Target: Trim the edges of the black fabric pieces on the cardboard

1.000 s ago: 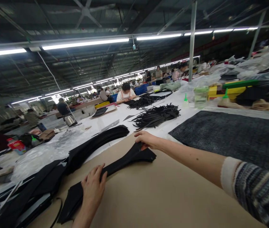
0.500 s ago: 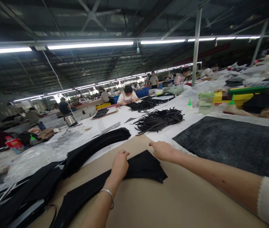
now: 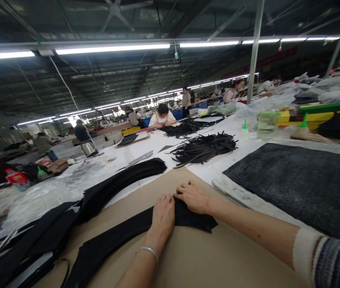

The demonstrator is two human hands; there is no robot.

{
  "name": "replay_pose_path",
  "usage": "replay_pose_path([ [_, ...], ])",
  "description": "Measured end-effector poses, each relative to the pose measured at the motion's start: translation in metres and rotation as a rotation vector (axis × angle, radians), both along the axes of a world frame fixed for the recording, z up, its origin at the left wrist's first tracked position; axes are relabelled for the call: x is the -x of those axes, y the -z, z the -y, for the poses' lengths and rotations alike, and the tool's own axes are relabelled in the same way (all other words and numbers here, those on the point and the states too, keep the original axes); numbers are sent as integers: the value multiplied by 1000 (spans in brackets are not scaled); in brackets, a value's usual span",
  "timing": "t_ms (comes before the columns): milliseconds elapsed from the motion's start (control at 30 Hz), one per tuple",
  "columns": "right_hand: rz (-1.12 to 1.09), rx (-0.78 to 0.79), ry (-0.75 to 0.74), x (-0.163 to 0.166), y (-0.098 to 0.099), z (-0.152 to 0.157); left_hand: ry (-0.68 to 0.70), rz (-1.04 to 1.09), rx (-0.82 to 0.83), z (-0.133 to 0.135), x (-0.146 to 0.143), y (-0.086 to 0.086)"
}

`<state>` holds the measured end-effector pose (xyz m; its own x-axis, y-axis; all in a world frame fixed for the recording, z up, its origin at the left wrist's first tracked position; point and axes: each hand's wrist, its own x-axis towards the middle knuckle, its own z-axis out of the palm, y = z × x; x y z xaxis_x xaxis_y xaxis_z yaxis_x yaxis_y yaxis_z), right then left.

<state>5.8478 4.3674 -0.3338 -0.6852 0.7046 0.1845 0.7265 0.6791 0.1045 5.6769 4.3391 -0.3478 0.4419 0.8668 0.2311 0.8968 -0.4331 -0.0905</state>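
Note:
A long curved black fabric piece (image 3: 112, 240) lies on a brown paper sheet (image 3: 218, 260) in front of me. My left hand (image 3: 162, 218), with a thin bracelet on the wrist, rests flat on its wide far end, fingers stretched out. My right hand (image 3: 192, 197) lies beside it on the same end, fingers spread and pressing the fabric's top edge. Neither hand grips anything.
A stack of similar black pieces (image 3: 121, 182) curves along the left. Black strips (image 3: 204, 148) are heaped further back. A dark grey mat (image 3: 302, 180) lies to the right, with glue bottles (image 3: 244, 127) and boxes behind. Other people work at the far end of the table.
My left hand went from the near end of the black piece up to its wide far end. My right hand drew in closer, and both hands now lie together on the fabric.

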Motion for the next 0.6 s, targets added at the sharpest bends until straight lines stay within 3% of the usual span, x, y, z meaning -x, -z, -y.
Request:
replay_pose_path([
  [367,-34,-10,39,-31,4,-2,-3,-112,-32,1,-6,0],
  [600,-64,41,79,-28,1,-3,-18,-48,-23,2,-9,-5],
])
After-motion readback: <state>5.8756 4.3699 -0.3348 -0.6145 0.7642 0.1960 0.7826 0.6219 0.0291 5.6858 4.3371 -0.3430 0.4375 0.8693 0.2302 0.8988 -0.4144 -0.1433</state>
